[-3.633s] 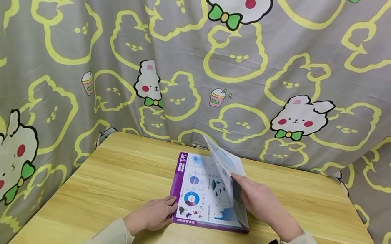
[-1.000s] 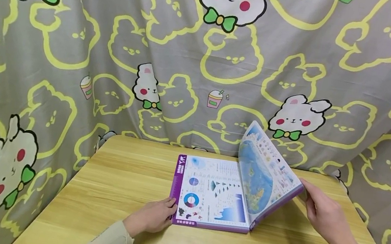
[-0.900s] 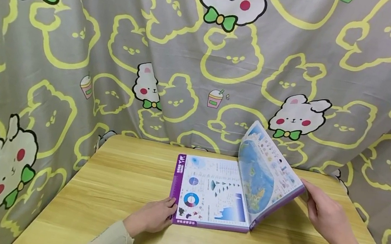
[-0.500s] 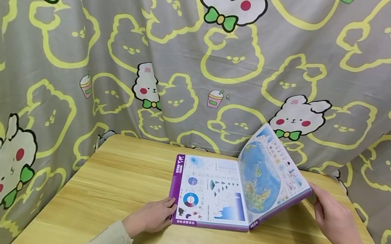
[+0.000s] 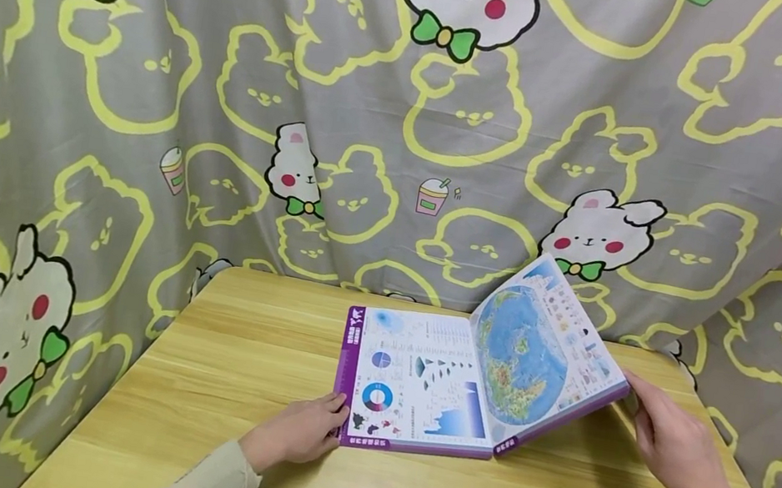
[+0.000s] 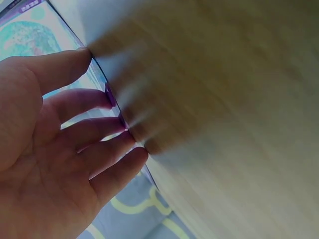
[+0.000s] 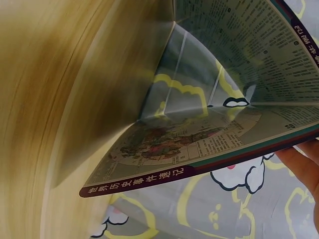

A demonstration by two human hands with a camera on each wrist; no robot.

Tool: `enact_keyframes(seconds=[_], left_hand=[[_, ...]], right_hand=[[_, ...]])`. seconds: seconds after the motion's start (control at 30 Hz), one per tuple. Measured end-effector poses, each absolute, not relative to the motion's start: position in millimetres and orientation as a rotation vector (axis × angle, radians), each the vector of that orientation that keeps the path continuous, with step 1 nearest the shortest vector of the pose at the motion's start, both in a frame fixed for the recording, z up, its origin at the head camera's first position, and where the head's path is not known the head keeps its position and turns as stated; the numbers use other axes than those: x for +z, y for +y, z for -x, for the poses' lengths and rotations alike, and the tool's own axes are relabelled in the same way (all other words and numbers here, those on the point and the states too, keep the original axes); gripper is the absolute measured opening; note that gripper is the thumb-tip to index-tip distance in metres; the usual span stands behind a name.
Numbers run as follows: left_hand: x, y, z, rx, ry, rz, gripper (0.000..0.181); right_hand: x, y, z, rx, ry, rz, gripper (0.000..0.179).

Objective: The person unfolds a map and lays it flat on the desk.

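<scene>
A purple-edged folding map booklet (image 5: 408, 382) lies spread on the table. Its left half is flat, with charts and a ring diagram. The right half (image 5: 522, 356), printed with a blue oval world map, is raised at a slant. My left hand (image 5: 298, 428) rests at the booklet's left edge; in the left wrist view its extended fingers (image 6: 102, 127) touch that edge. With my right hand (image 5: 675, 447) I hold the raised half by its outer near corner. From the right wrist view, folded panels with dense text (image 7: 249, 50) show on its underside; only part of the right hand's fingers appears.
The wooden table (image 5: 223, 354) extends around the booklet on both sides and in front. A grey curtain (image 5: 381, 108) with yellow outlines and white rabbits hangs behind the table and along its sides.
The right half has swung over to the right and tilted lower, baring the world map, with my right hand moving right and down. My left hand has stayed at the left edge.
</scene>
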State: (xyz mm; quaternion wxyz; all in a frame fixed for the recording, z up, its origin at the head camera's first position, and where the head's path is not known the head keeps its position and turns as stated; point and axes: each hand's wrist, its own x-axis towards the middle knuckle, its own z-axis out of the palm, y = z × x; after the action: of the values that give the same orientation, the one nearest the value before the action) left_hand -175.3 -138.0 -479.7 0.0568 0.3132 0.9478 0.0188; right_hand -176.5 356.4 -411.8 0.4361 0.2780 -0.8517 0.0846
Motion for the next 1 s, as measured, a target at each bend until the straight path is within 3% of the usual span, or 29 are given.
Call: enact_keyframes(seconds=[1.0], left_hand=[[-479.9, -158.9, 176.7, 0.164, 2.869, -0.975, 0.049]], right_hand=[[-424.5, 357.6, 171.7, 0.175, -2.139, -0.769, 0.049]])
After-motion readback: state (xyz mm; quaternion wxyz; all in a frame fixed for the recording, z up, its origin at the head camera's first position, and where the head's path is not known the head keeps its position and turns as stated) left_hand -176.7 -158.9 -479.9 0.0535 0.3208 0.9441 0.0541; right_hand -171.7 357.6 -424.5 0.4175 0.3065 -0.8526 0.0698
